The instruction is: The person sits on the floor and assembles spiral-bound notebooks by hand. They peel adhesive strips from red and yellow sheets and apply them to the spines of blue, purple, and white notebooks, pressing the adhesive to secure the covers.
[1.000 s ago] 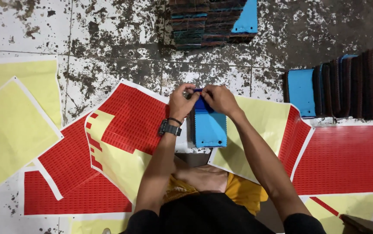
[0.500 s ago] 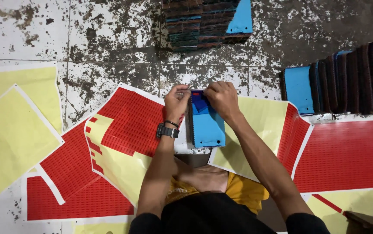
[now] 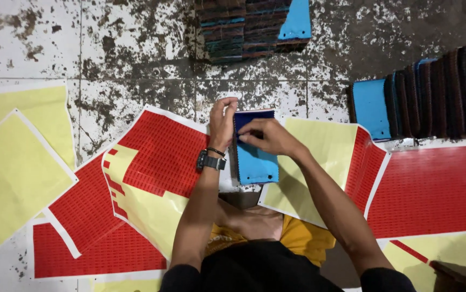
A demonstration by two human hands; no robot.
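Blue pad [image 3: 257, 162] held upright-facing over the lap, between both hands, just above the bent knee. Left hand [image 3: 223, 121] closed along the pad's left edge, fingers straight up, thumb behind; black watch [image 3: 211, 160] on that wrist. Right hand [image 3: 268, 136] curled over the pad's upper face, fingertips [image 3: 242, 136] pinched near the top left corner; impossible to tell whether anything small was gripped between them. Compared with half a second before: left hand risen higher beside the pad, right hand slid down from the top edge onto the face, pad itself hardly shifted. Both forearms reached forward from a dark shirt, elbows bent, right arm crossing a yellow sheet [image 3: 319, 157].

Counted around the hands: one pad held; two stacks of similar pads, one dark stack [image 3: 254, 24] at the top of the floor with a blue face showing, one row [image 3: 433, 89] standing on edge at the right. Roughly five red label sheets [image 3: 425, 189] spread on the speckled floor [image 3: 135, 54], some partly peeled to yellow backing. About three plain yellow sheets at the far left [image 3: 11, 173], overlapping.
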